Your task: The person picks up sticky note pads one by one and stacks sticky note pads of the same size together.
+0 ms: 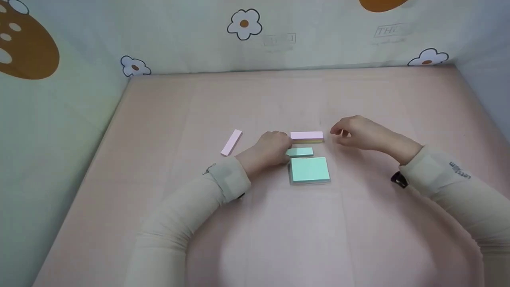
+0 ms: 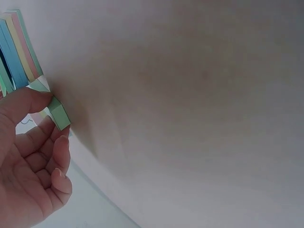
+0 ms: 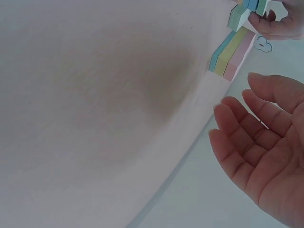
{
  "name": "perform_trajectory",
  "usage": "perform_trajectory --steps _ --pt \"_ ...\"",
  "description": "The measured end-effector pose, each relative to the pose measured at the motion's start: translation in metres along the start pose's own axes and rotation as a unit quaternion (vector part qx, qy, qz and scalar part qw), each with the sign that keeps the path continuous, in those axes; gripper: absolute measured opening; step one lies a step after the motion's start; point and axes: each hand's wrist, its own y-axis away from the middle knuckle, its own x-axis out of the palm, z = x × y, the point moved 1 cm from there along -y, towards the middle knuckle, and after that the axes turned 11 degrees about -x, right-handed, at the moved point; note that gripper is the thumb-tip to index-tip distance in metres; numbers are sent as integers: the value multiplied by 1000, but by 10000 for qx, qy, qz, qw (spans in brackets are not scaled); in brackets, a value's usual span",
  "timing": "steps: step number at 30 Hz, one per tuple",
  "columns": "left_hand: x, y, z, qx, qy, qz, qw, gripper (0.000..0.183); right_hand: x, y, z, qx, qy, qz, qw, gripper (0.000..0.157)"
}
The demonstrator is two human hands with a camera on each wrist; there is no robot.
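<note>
My left hand [image 1: 271, 148] pinches a small mint-green strip pad of sticky notes [image 1: 301, 152] by its left end; in the left wrist view the thumb lies along the green pad [image 2: 58, 114]. Just beyond it is a stack of strip pads [image 1: 306, 136] with a pink top, whose blue, yellow and pink layers show in the right wrist view. On the near side sits a larger mint-topped sticky-note stack [image 1: 310, 170]. To the right of the pink-topped stack, my right hand [image 1: 360, 133] hovers with loosely bent fingers, holding nothing.
A single pink strip pad [image 1: 231, 142] lies slanted to the left of the left hand. Pale pink cloth covers the table [image 1: 295, 239]. Behind it hangs a light curtain [image 1: 191, 36] with flower prints, and similar cloth encloses both sides.
</note>
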Motion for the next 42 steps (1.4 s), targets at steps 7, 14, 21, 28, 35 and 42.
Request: perform_trajectory --steps 7,14,21,28,35,42 --pt "-3 6 8 -17 289 -20 9996 24 0 -1 1 -16 57 -6 10000 20" --pt "-14 13 37 -690 1021 403 9916 30 -2 -1 5 7 177 -77 9998 21" --pt "-8 20 62 -833 1038 505 9898 26 6 -12 18 -702 380 -351 9962 18" --pt "-4 24 68 -941 1340 185 9863 26 21 -27 25 -1389 567 -342 9881 15" --pt "0 26 73 -1033 1517 -26 9830 24 37 -32 23 -1891 1008 181 9766 20" --pt "2 25 74 -1085 1606 -74 9810 24 45 -34 20 -2131 1472 101 9658 17"
